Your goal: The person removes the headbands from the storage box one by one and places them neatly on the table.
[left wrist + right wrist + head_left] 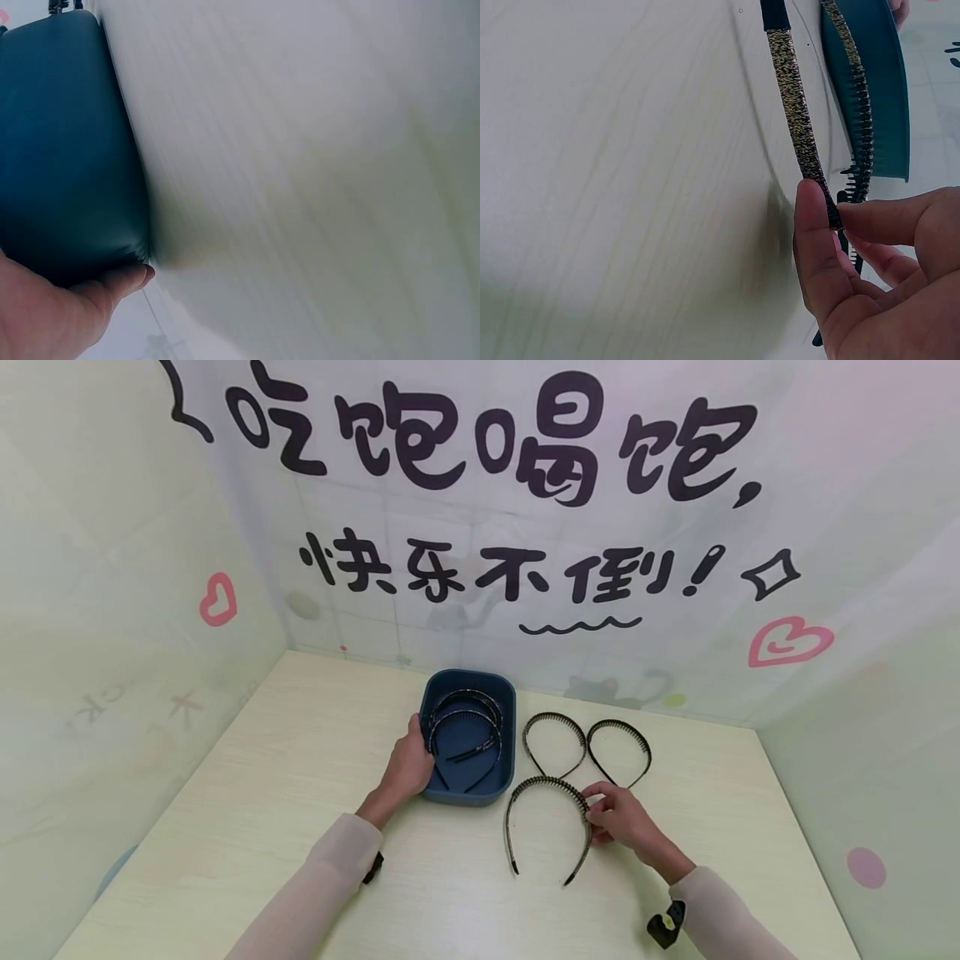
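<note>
A dark blue bin [504, 758] stands on the pale wooden table [285, 793] with two black toothed headbands [465, 731] lying in it. My left hand [408, 764] grips the bin's left wall, and its thumb [120, 281] shows against the blue side [60, 150] in the left wrist view. My right hand [615, 814] pinches the right arm of a glittery black headband [547, 785] lying in front of the bin; thumb and fingers [814, 247] close on the band [795, 112]. Two more headbands [555, 743] [618, 747] lie flat behind it.
Walls covered in printed sheeting with large black characters and pink hearts [787, 643] enclose the table on three sides. A blue round object [112, 868] peeks out at the table's left edge. Bare tabletop stretches at the front and left.
</note>
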{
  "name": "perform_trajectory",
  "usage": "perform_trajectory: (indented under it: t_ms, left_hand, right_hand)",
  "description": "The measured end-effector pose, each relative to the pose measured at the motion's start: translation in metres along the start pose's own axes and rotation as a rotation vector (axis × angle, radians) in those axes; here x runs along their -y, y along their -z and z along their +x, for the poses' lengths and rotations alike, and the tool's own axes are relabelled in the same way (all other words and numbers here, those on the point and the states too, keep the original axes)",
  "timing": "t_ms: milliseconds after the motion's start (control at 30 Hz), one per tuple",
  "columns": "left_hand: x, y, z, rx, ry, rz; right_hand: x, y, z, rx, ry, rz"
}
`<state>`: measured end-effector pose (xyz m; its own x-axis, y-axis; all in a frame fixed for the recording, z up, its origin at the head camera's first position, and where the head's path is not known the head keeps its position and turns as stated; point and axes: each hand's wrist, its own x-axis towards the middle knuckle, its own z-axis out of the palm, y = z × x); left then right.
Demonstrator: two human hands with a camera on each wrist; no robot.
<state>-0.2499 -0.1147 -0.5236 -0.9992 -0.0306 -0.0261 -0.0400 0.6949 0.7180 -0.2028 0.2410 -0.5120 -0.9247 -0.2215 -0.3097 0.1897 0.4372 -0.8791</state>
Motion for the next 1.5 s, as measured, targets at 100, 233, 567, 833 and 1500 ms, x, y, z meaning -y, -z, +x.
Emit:
perform_trajectory:
  t_ms: [100,233,567,833,1500]
  left_hand:
    - [0.000,0.000,-0.001,-0.001,-0.005,-0.003]
    - [0.000,-0.001,-0.001,-0.003,-0.008,0.000]
    - [-0.002,0.001,0.000,0.005,0.006,-0.002]
    - [-0.003,0.002,-0.001,0.004,0.006,0.000]
    - [-0.003,0.001,-0.001,0.023,0.018,-0.014]
  right_hand:
    - [-0.001,0.000,-0.001,0.008,-0.001,-0.006]
    - [-0.004,0.000,-0.002,0.023,0.005,-0.021]
    - [-0.003,0.000,-0.002,0.002,0.030,-0.149]
    - [0.002,0.001,-0.003,-0.010,0.013,-0.197]
    - [0.090,-0.035,0.032,0.042,0.148,0.051]
